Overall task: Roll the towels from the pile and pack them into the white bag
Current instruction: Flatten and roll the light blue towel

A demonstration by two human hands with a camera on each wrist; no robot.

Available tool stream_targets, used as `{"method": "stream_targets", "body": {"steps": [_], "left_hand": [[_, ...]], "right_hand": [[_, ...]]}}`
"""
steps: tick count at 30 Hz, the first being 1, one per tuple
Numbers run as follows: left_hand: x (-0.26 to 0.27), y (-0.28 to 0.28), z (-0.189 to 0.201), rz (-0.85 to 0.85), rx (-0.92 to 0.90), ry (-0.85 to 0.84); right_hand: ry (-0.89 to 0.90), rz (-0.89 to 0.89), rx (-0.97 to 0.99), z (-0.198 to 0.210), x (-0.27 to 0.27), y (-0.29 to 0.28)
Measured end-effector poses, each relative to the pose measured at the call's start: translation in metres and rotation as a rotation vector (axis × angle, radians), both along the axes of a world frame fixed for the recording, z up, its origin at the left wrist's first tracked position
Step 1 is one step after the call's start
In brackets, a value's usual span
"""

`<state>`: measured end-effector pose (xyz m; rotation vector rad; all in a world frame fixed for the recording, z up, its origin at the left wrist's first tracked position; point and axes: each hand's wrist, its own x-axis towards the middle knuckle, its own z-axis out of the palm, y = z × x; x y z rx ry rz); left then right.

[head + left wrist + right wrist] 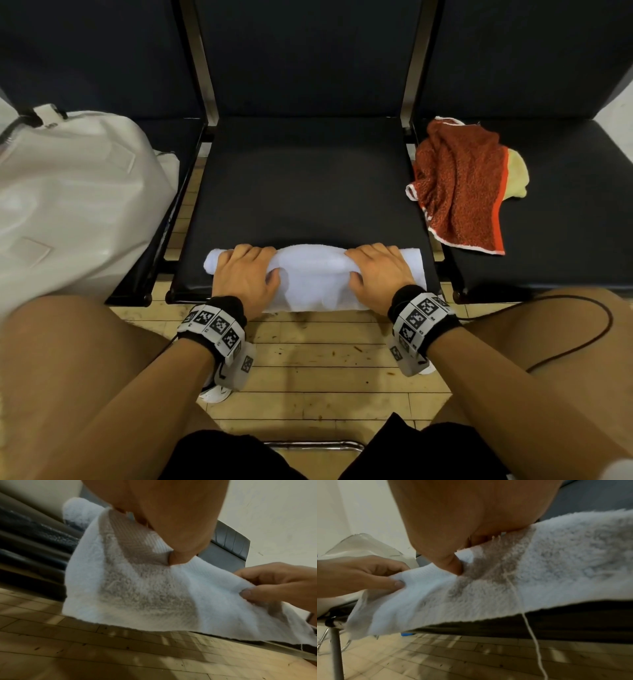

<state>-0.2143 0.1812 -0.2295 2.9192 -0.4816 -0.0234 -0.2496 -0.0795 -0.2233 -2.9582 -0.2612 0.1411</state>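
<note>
The white towel (313,274) is fluffy terry with a flat woven band, half rolled into a thick tube. It lies at the near edge of the middle black seat (308,178), its long axis running left to right across me, the loose flap hanging over that edge. My left hand (245,274) and right hand (376,272) each clasp the roll, fingers curled over it, thumbs tucked under. The white bag (75,192) sits left of the seat; a red towel (459,185) and a yellow one (517,174) lie right of it.
</note>
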Motion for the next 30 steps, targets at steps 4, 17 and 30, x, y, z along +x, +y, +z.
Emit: {"method": "stream_targets", "body": {"steps": [4, 17, 30], "left_hand": [[0.001, 0.002, 0.003, -0.01, 0.012, -0.017], [0.001, 0.002, 0.003, 0.011, -0.038, -0.105], [0.001, 0.003, -0.004, 0.005, 0.079, 0.035]], "right_hand": [[0.007, 0.011, 0.07, 0.007, 0.003, -0.002], [0.029, -0.091, 0.185, 0.008, 0.005, -0.008], [-0.007, -0.065, 0.048, -0.008, 0.0, -0.007]]}}
